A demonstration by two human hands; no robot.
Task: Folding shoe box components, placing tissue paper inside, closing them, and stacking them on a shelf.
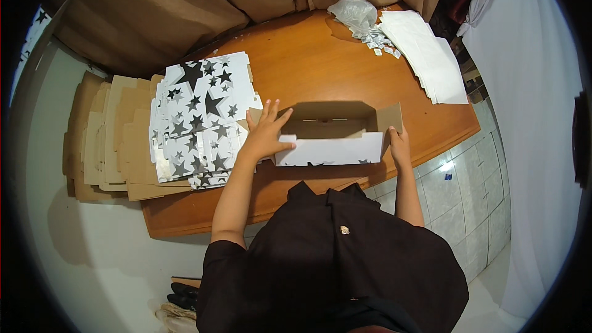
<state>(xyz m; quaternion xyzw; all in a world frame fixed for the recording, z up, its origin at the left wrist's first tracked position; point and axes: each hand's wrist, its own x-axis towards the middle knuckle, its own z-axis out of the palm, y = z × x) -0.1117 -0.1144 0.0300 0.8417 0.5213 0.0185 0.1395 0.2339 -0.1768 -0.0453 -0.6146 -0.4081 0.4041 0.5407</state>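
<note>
A partly folded cardboard box point(330, 152), white outside and brown inside, stands open-topped on the wooden table right in front of me. My left hand point(267, 131) lies at its left end with fingers spread, the thumb against the white front wall. At the right end, my right hand point(398, 145) pinches the upright brown side flap point(391, 120) between thumb and fingers. A few dark star tips show along the lower edge of the front wall. The box's outer back and its underside are hidden.
Flat white box blanks point(203, 111) with black and grey stars are piled at the left, over brown cardboard sheets point(123, 129). At the far right lie white paper sheets point(422, 55), a clear plastic bag point(356, 13) and several small packets point(381, 43). The wooden table point(308, 61) ends near my body.
</note>
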